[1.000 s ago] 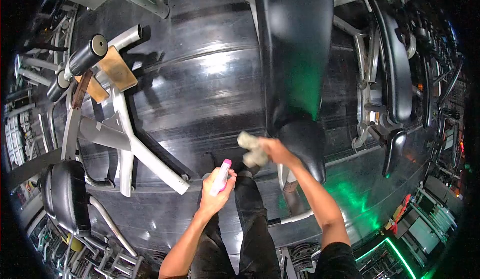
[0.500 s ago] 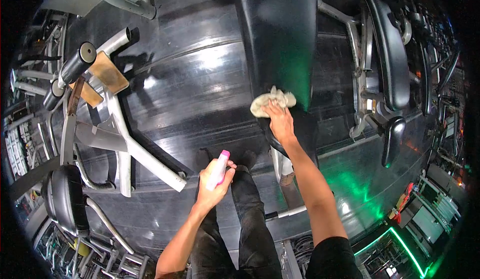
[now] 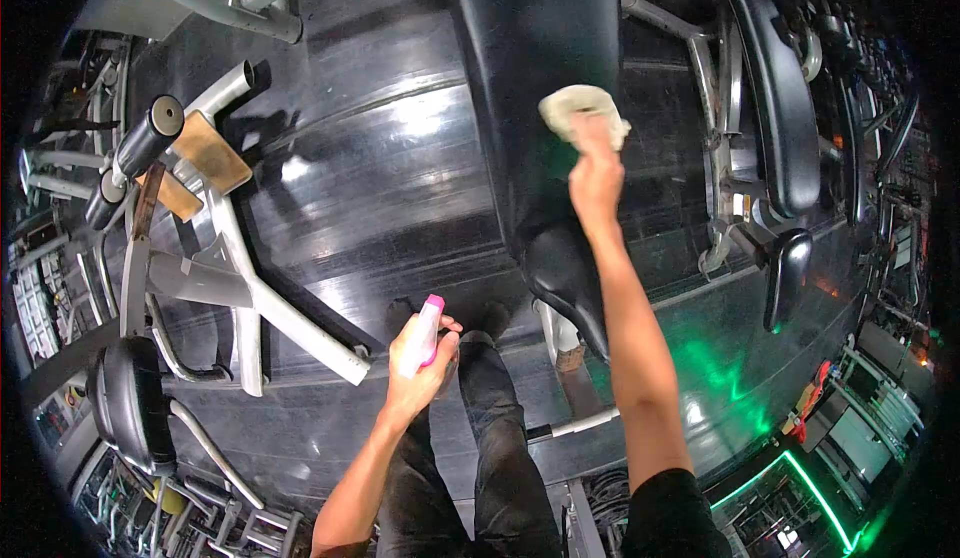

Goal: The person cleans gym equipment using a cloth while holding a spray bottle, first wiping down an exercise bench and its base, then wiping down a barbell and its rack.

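While my right arm (image 3: 640,343) stretches way out, right hand (image 3: 597,180) holds cloth (image 3: 566,111) on bench pad (image 3: 530,48); left hand (image 3: 412,383) grips bottle (image 3: 424,336) closer in.

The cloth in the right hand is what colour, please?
The cloth is off-white or cream, seen best in the head view.

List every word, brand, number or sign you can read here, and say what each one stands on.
No text can be read anywhere in this view.
Pink-capped bottle: no lettering can be made out.
Long black bench pad: no lettering can be made out.
Small pale patch on the frame at right: perhaps a label, too small to read.
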